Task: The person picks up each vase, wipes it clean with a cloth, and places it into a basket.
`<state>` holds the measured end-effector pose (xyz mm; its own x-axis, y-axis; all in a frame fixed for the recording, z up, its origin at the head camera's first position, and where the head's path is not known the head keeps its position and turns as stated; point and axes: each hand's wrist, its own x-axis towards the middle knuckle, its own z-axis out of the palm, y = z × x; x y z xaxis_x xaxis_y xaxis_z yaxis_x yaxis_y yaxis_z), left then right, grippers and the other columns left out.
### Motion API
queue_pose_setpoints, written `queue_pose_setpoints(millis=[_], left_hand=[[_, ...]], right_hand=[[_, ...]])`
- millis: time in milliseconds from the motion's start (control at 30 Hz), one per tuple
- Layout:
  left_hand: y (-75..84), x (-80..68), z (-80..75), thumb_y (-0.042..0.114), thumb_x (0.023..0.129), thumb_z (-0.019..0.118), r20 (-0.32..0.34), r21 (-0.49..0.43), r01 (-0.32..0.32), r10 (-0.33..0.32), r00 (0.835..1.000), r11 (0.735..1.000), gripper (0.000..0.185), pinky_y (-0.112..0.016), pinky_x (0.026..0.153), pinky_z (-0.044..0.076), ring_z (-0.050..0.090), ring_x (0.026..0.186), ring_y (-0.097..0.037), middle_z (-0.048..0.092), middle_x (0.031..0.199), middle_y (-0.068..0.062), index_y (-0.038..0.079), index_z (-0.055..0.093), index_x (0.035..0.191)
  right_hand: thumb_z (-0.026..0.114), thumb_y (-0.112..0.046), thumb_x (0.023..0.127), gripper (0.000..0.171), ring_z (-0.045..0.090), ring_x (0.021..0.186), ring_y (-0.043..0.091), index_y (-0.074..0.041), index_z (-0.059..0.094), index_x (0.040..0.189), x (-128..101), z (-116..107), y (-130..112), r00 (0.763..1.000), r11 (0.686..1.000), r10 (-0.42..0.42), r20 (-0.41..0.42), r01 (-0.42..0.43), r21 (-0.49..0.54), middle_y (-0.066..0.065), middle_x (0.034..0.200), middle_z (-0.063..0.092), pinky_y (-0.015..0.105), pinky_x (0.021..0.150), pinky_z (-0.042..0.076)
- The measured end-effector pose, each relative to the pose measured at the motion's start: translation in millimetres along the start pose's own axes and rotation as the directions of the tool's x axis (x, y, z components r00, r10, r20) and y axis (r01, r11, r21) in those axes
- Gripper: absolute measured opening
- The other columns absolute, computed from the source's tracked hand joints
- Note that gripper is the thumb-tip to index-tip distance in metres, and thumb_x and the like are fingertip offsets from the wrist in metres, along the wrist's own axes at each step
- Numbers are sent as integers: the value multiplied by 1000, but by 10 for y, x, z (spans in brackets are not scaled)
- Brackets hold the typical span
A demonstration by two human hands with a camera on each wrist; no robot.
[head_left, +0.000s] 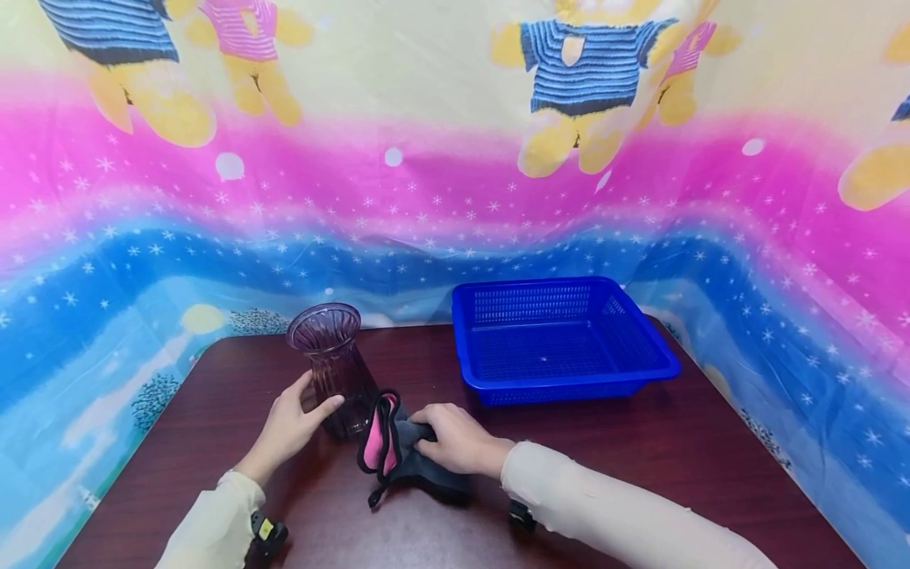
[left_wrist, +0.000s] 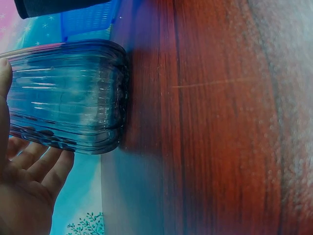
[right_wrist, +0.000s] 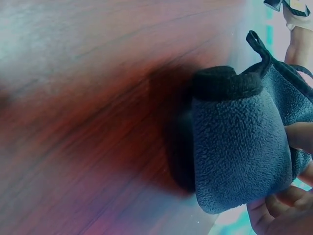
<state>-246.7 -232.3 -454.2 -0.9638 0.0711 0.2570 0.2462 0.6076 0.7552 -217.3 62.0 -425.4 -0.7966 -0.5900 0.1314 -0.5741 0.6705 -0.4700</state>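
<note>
A purple-tinted ribbed glass vase (head_left: 334,379) with a flared rim is at the left of the table, mouth up. My left hand (head_left: 287,423) grips its side, thumb in front and fingers behind. The left wrist view shows the vase's thick base (left_wrist: 107,98) close to the tabletop; contact there is unclear. A folded grey cloth (right_wrist: 239,147), black-edged with a pink side and a small loop, is in my right hand (head_left: 455,438), pinched between thumb and fingers. In the head view the cloth's pink folds (head_left: 377,450) are right beside the vase's lower part.
A blue plastic basket (head_left: 569,387) with perforated walls stands at the back right of the dark red wooden table (head_left: 320,521). Behind the table hangs a printed curtain (head_left: 426,197) with cartoon bears.
</note>
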Motion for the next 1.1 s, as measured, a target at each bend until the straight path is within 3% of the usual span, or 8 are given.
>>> queue_pose_setpoints(millis=[700, 1100], left_hand=[[24, -10, -14, 35, 97, 69, 25, -33, 18, -17, 1000, 999, 70, -51, 101, 53, 64, 124, -40, 62, 135, -29, 0, 41, 150], [1, -6, -9, 34, 96, 70, 20, -32, 19, -19, 1000, 999, 70, -51, 101, 53, 65, 123, -41, 63, 133, -30, 0, 41, 150]], right_hand=[[72, -10, 83, 19, 54, 75, 2, -16, 77, 101, -205, -128, 115, 999, 999, -44, 12, 44, -23, -7, 88, 70, 18, 69, 45], [73, -11, 81, 24, 53, 76, 1, -17, 78, 104, -323, -208, 198, 1000, 1000, -13, 22, 13, -23, -9, 92, 71, 19, 69, 45]])
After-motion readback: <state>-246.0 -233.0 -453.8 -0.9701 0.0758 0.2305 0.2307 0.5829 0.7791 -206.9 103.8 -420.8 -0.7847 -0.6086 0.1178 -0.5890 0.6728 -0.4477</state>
